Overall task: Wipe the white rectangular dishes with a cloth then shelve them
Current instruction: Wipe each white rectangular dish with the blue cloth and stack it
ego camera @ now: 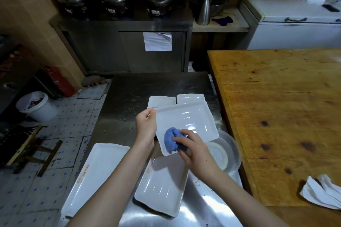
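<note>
- While the wiping step is under way, a near dish [160,188] and a long dish [96,173] lie on the steel table [125,90] below the forearms, probably awaiting their turn.
- The right hand [191,151] curls round a bunched blue cloth [170,140], pressing it into the near corner of the held dish [186,120].
- The left hand [145,125] pinches that dish's left rim, holding it tilted above the table.
- Next, I judge, the cloth must sweep toward the far corner while the left hand steadies.
- Beyond, a far-left dish [161,101] and a far-right dish [191,97] sit side by side; I cannot tell where the shelf is.
</note>
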Available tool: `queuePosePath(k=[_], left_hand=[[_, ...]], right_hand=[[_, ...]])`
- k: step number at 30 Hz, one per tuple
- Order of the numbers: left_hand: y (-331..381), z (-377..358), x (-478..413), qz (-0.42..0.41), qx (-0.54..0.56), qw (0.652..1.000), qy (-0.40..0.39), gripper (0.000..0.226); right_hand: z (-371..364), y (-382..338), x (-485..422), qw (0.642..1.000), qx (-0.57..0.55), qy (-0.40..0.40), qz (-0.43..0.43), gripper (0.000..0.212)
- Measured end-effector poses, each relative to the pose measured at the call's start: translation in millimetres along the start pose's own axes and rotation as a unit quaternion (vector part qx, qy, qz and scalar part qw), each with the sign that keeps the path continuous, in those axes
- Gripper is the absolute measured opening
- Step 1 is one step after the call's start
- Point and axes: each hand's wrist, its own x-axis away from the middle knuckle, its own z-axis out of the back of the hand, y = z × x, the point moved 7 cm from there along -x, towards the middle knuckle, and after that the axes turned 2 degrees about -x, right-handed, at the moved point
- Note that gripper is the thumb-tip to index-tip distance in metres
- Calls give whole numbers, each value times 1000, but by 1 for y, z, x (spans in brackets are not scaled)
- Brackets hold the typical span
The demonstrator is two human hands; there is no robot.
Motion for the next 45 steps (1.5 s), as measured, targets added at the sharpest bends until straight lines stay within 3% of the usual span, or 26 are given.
queuePosePath(k=[9, 13, 20, 26, 32, 38, 45], left_hand=[[0, 14, -9, -12, -12, 1000, 4, 31], [-10, 15, -11, 0, -21, 1000, 9, 29], [-31, 32, -26, 47, -12, 997, 59, 25], [-58, 46, -45, 138, 55, 983, 113, 17], [-94, 49, -76, 204, 84, 962, 161, 23], [-106, 34, -82, 214, 137, 948, 192, 26], [-126, 22, -89, 229, 184, 932, 211, 31]], right_hand=[[41, 72, 5, 989, 45, 57, -129, 30], [35, 72, 7, 989, 51, 57, -127, 29], [41, 74, 7, 980, -14, 128, -152, 27], [54, 94, 13, 945, -107, 181, -251, 19], [55, 109, 25, 936, -118, 198, -267, 22], [62, 117, 36, 930, -124, 222, -266, 38], [65, 127, 47, 913, -153, 238, -294, 35]])
